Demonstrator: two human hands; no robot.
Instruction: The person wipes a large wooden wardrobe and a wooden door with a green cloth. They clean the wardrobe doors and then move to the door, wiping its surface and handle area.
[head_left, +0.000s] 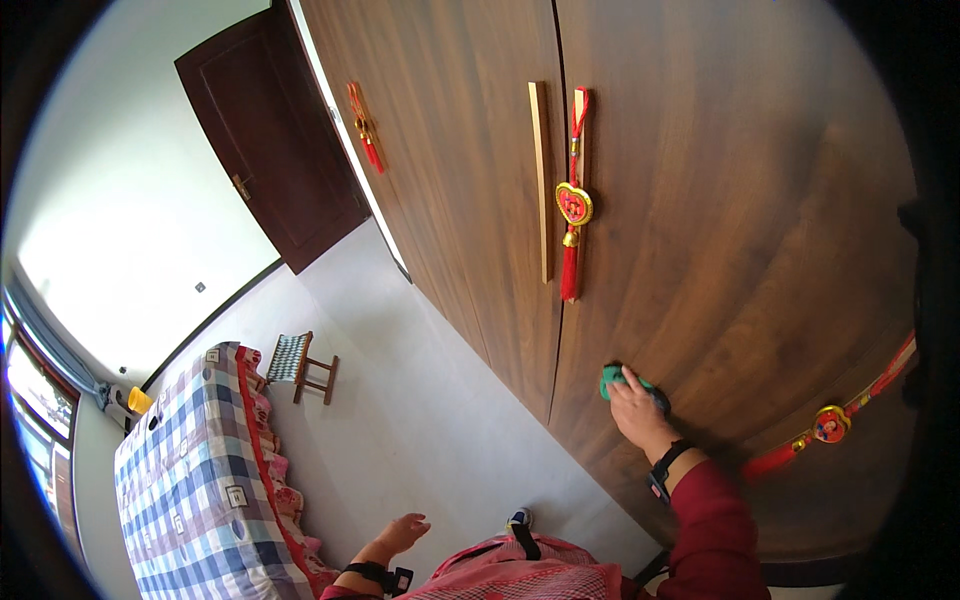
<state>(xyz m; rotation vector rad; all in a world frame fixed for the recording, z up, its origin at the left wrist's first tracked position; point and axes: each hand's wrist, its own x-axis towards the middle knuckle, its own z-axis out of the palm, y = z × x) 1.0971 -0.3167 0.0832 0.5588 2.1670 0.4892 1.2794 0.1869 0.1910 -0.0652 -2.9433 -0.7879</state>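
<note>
My right hand (636, 411) presses a green cloth (613, 381) flat against the brown wood-grain door of a wardrobe (697, 247), low and to the right of the seam between two doors. Part of the cloth is hidden under the palm. Down by my side, my left hand (403, 534) hangs in the air over the floor with its fingers apart, holding nothing. Above the cloth, a red tasselled ornament (574, 204) with a gold heart-shaped piece hangs from a long door handle (540, 180) pair.
Another hanging ornament (831, 424) is on the right, and a further red tassel (367, 142) hangs at the left. A folding stool (304, 367) stands on the pale floor (390, 420) beside a bed with a checked cover (202, 480). A dark door (277, 135) is behind.
</note>
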